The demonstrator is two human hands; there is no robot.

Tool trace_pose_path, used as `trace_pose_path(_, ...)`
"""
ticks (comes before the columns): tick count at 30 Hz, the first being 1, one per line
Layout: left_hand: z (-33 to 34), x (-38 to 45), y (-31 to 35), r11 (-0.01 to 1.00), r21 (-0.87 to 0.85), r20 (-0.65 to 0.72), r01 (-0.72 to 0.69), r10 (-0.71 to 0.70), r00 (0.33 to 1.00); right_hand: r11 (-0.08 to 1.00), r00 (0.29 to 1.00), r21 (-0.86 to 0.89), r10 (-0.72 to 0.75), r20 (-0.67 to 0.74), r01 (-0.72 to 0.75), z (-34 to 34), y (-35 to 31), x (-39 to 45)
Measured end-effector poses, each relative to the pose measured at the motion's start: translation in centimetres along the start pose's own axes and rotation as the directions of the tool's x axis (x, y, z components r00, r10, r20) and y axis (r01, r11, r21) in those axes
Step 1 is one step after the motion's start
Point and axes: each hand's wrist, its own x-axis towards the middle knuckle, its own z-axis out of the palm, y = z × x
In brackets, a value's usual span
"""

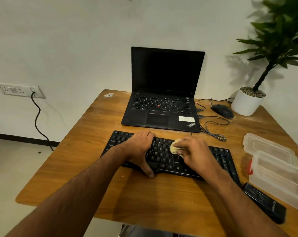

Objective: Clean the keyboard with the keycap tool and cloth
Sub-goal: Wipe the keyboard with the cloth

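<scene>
On the tabletop (144, 194) the keyboard (161, 156) runs left-right; left hand (139, 147) spread flat, bracing it; right hand (194, 151) pinches the cloth (173, 147) mid-keys.

The left hand (139, 147) covers the left-middle keys of the keyboard (163, 156), and the right hand (194, 154) hides those under it. Most of the cloth (174, 147) is buried in the right hand's grip; only a pale bunched end shows. Key legends are too small to read. The plant (281, 36) is blurred and cut off by the top and right edges. The clear plastic box (279, 170) runs off the right edge.
</scene>
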Motion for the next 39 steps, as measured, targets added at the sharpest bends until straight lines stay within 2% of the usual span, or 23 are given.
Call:
trace_pose_path(4,0.0,-0.1,0.2,1.000,0.011,-0.011,0.000,0.000,1.000,0.997,0.997,-0.005,-0.074,-0.035,0.074,1.0,-2.0,0.4)
trace_pose_path(9,0.0,-0.1,0.1,1.000,0.026,-0.015,-0.014,0.014,1.000,0.983,0.983,-0.028,-0.182,0.039,0.183,2.9,-4.8,1.7)
trace_pose_path(16,0.0,0.1,0.0,1.000,0.013,-0.003,0.003,-0.003,1.000,0.998,0.999,-0.047,-0.033,0.014,0.033,0.5,-1.1,-1.2)
trace_pose_path(21,0.0,0.1,0.1,1.000,0.019,-0.004,0.009,-0.009,1.000,1.000,1.000,0.002,-0.009,0.004,0.009,1.1,-2.0,-0.3)
trace_pose_path(26,0.1,0.1,0.1,0.999,0.042,-0.009,-0.005,0.005,1.000,0.997,0.998,0.043,-0.066,0.008,0.065,2.4,-4.9,1.3)
trace_pose_path(30,0.1,0.1,0.1,0.999,0.046,-0.005,-0.001,0.002,1.000,0.997,1.000,0.077,-0.018,-0.002,0.018,2.4,-3.4,0.4)
trace_pose_path(34,0.1,0.2,0.0,1.000,0.028,-0.007,0.007,-0.006,1.000,0.998,0.998,-0.005,0.066,-0.011,-0.066,1.6,-1.9,-0.8)
trace_pose_path(39,0.1,0.1,0.1,1.000,0.029,-0.021,0.002,-0.002,1.000,0.999,0.996,0.005,0.034,-0.079,-0.034,2.3,-3.5,-0.3)
